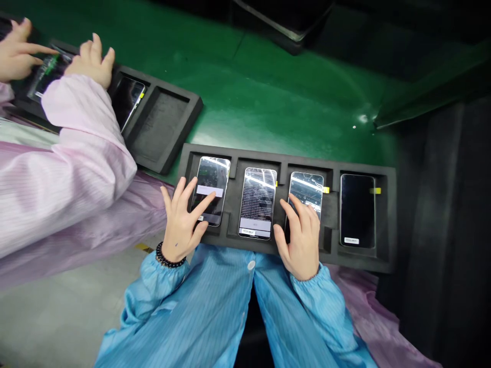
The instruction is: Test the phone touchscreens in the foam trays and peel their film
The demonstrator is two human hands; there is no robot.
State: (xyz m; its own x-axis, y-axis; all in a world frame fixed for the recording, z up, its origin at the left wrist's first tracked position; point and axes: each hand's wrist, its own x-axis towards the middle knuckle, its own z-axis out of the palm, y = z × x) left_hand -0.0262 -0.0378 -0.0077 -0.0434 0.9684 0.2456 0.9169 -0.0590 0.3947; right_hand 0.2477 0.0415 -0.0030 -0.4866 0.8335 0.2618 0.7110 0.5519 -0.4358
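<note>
A black foam tray (pixel 385 214) lies on the green belt and holds several phones in a row. My left hand (pixel 180 220), with a dark bead bracelet at the wrist, is open; its forefinger touches the lit screen of the leftmost phone (pixel 213 179). My right hand (pixel 301 237) rests with fingers spread over the lower part of the third phone (pixel 307 186). Between them lies a second phone (pixel 258 202) showing text. The fourth phone (pixel 357 209), at the right, has a dark screen. Both my sleeves are blue.
To the left a co-worker in a pink coat has both hands (pixel 90 59) on phones in another black foam tray (pixel 169 122), which has an empty slot. The green conveyor belt (pixel 268 92) stretches beyond. A dark machine part (pixel 291 20) sits at the back.
</note>
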